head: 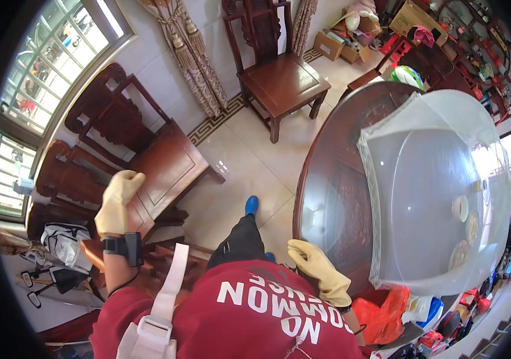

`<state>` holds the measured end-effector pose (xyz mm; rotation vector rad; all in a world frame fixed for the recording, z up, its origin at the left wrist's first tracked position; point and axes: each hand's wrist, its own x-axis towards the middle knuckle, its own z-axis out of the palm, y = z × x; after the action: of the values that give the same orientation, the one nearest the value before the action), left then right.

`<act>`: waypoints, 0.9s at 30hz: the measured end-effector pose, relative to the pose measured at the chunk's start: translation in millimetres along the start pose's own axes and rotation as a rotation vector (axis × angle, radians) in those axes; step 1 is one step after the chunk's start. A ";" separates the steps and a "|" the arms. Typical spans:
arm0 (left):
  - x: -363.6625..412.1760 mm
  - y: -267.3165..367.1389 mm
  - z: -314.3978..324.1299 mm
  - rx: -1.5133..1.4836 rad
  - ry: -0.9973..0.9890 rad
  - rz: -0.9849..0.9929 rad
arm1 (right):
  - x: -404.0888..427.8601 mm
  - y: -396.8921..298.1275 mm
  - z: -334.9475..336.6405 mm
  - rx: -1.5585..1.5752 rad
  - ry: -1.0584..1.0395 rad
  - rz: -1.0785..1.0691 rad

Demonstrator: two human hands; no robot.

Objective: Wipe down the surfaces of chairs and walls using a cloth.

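Note:
My left hand (118, 204), in a cream rubber glove, is raised in front of a carved dark-wood bench (172, 164). Its fingers are curled in and nothing shows in them. A black device is strapped to that wrist (133, 249). My right hand (320, 271), gloved alike, hangs beside the near edge of a round dark-wood table (327, 197). Its fingers are loosely bent, with a gap at the thumb and no object seen. A translucent mesh food cover (385, 206) stands on the table, with a pale bowl (460, 209) and dishes dimly visible through it.
A wooden chair (282, 83) stands by the wall beside tied curtains (190, 54). Tiled floor (255, 152) runs between bench and table; my blue boot (251, 206) is on it. A red plastic bag (381, 314) sits near my right arm. Cardboard boxes (329, 45) lie further back.

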<state>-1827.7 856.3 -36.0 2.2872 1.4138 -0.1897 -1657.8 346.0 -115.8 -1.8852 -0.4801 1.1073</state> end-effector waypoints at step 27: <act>297.0 146.9 46.6 -0.279 -0.311 0.109 | 323.7 -133.8 -98.1 -0.129 -0.002 -0.094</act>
<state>-1554.8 1022.7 -135.0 1.9982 1.0814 -0.2818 -1390.9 591.3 -146.3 -1.9520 -0.6483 1.0375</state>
